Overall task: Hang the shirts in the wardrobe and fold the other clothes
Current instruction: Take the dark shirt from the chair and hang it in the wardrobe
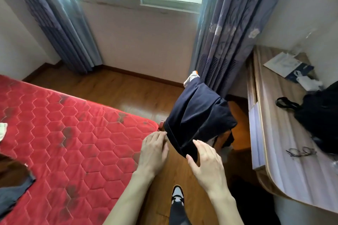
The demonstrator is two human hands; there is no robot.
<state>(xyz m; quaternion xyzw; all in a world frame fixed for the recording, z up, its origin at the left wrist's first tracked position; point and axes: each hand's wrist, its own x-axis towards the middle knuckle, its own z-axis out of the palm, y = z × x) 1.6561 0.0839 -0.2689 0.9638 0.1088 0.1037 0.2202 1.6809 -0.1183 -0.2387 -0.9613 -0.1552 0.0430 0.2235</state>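
Both hands open: left hand (pixel 155 151), right hand (pixel 205 160) touching folded navy garment (pixel 197 115) just beyond.

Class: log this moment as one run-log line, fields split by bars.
step: handling dark garment on chair | left hand: touching its edge | right hand: open at its lower corner | bed: beside

No text, label or number can be read anywhere, even on the paper (pixel 282 64) on the desk (pixel 285 133)
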